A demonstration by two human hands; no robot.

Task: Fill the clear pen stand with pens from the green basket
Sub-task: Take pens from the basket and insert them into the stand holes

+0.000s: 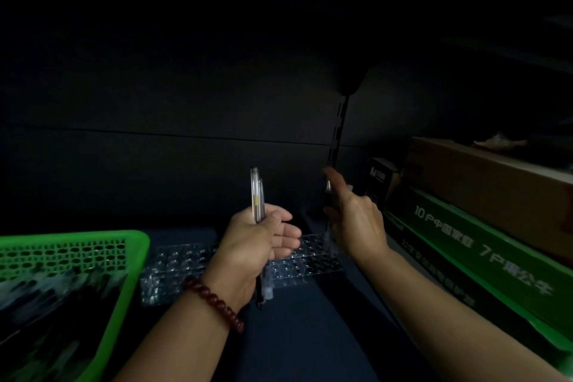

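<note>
**A:** Head view, status?

**B:** Low light. The clear pen stand [183, 270] lies flat on the dark blue surface [310, 335] with its hole grid facing up.

**A:** Left hand?

**B:** The left hand [257, 245] is over the middle of the stand. Thumb and palm are clamped on a bundle of clear pens [256, 195], which stands upright. The outer fingers are only half curled. The bundle's lower ends stick out below the fist, in front of the stand. There's a beaded bracelet [214, 301] on that wrist.

**A:** Right hand?

**B:** The right hand [356, 223] is above the stand's right end, pinching one dark pen [327, 195] upright. The index finger [333, 178] is stretched up along it. The grip side faces away, so finger placement isn't visible. The pen's lower end reaches the right end of the stand. Can't tell if it's seated in a hole.

**A:** Supply?

**B:** The green basket [133, 245] sits just left of the stand, nearly touching it. The loose pens [62, 298] inside are motion-blurred, so no count.

**A:** Anything else?

**B:** Right of the stand is a green printed box [483, 260] with a cardboard box [483, 177] stacked on it. A small black box [379, 177] sits behind the stand's right end.
</note>
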